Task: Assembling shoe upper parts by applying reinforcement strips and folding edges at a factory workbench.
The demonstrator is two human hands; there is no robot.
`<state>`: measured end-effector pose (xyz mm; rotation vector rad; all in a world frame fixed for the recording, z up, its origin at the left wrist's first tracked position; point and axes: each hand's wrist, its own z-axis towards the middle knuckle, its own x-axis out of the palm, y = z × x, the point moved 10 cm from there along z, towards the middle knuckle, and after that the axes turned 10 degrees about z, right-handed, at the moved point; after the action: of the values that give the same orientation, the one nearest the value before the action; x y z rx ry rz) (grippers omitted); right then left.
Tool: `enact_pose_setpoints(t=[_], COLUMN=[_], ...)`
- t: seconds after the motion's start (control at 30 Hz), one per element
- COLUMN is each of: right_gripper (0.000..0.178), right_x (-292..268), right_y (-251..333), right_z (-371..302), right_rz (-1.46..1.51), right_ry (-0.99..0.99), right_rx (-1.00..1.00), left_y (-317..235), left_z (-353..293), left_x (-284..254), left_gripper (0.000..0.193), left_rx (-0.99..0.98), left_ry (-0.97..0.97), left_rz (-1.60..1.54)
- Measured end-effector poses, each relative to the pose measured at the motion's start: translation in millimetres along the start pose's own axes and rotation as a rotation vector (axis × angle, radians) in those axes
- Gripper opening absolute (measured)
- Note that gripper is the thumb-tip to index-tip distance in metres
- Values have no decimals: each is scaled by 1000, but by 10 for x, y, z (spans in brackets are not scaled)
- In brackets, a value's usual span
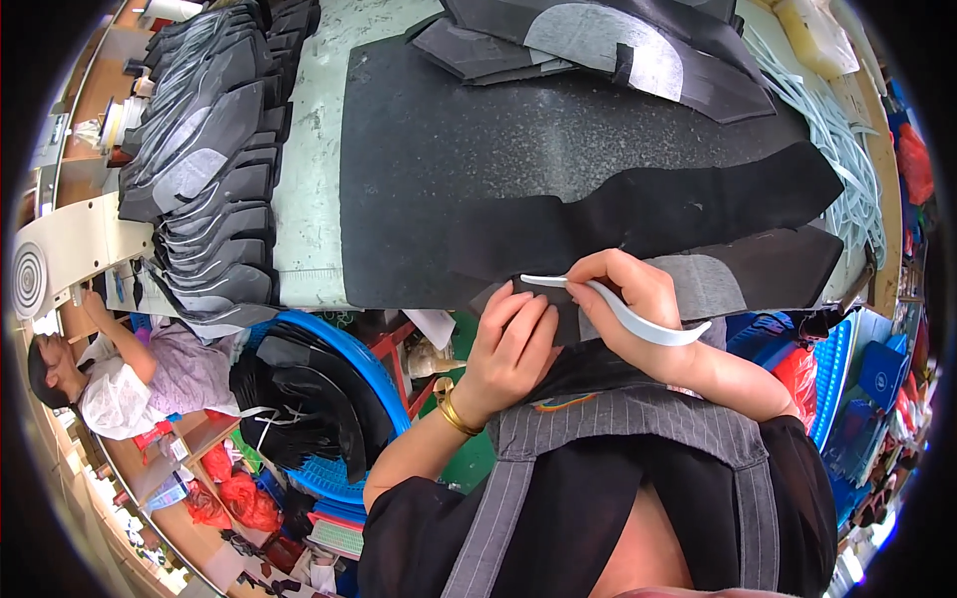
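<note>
At the near edge of the table, my right hand [630, 299] pinches a thin pale blue strip [653, 331], whose loose end curves down over my wrist. The strip's other end lies at the edge of a black cut piece with a grey patch [703, 284]. My left hand [510, 344] closes its fingers on the near left end of that piece, close to the strip's tip. Just beyond both hands lies a plain black cut piece [688, 204] with a wavy outline. My left fingertips partly cover the spot where strip and piece meet.
A dark mat [419, 179] covers the table's middle. Stacked black pieces [214, 149] line the left; others [618, 50] lie at the back. Pale strips [832, 140] hang at the right. A blue basket [384, 364] of black pieces stands below left, near another person [150, 384].
</note>
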<state>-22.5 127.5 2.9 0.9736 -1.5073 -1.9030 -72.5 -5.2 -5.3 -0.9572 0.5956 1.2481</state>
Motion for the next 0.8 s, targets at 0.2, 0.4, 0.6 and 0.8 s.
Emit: enact_pose_setpoints(t=[0.2,0.4,0.6,0.8], right_gripper=[13,14,13,9], right_x=[-45,-488,-714,-726], right_y=[38,248,113,11], right_z=[36,-33,-6,58], right_rz=[-89,-333,-370,-403], right_ry=[-15,68,24,40], right_rx=[26,-54,59,68], left_y=[4,-39,-134,-707], left_z=[127,211,355,715], left_x=[-23,29,125,263], left_gripper=[46,52,70,43], left_rx=[0,12,-23,176], left_ry=[17,122,216,227], left_rz=[13,138,352,614])
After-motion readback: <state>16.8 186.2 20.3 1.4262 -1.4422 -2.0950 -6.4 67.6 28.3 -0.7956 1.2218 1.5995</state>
